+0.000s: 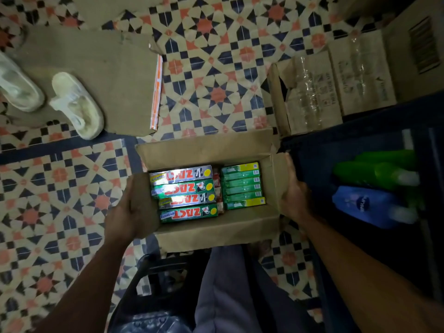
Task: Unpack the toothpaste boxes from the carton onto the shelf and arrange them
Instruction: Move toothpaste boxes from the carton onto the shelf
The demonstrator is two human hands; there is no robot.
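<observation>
Patterned floor tiles (211, 75) in orange, navy and cream spread beneath an open cardboard carton (216, 233), seen from above between a person's two bare arms. Both hands grip the carton by its side flaps: the left hand (131, 210) is wrapped over the left flap with the fingers curled round its edge, and the right hand (294, 193) is pressed flat along the right wall, thumb at the upper rim. Inside, directly between the hands, lie the toothpaste boxes (186, 197), long flat cartons with glossy foil-like faces in green, red and silver that catch the light, stacked side by side on the left half; a second row of narrower green boxes (242, 186) stands on edge on the right half, with a thin strip of red packs between the two groups. To the right, a dark blue shelf (312, 164) holds green bottles (374, 171) and a blue plastic bottle (370, 206) lying on their sides. Flattened cardboard (96, 75) covers the floor at upper left, bearing a pair of pale worn shoes (77, 106), and taped cartons (336, 85) sit at upper right
</observation>
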